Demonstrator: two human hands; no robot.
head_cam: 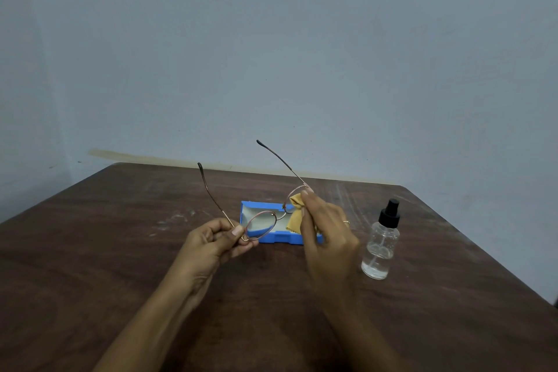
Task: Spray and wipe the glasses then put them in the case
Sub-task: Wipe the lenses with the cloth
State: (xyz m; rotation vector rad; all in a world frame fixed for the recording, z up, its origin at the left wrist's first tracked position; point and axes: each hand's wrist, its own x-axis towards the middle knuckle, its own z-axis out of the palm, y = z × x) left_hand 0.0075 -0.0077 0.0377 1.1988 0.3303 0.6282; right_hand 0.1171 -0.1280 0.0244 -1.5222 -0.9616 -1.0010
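A dark wooden counter (120, 251) carries an open blue case (273, 238) at center and a clear spray bottle (381, 243) at three o'clock of it.

Blue case (273, 237), yellow cloth (295, 222), brown table (120, 251).
Rose-gold glasses (261, 225) with black tips; clear bottle (381, 246), black cap.

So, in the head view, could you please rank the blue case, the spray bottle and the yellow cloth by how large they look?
1. Blue case, though hands and glasses partly hide it.
2. Spray bottle, close behind; it stands nearer the camera, so this order is unsure.
3. Yellow cloth, bunched in the right hand, clearly smallest.
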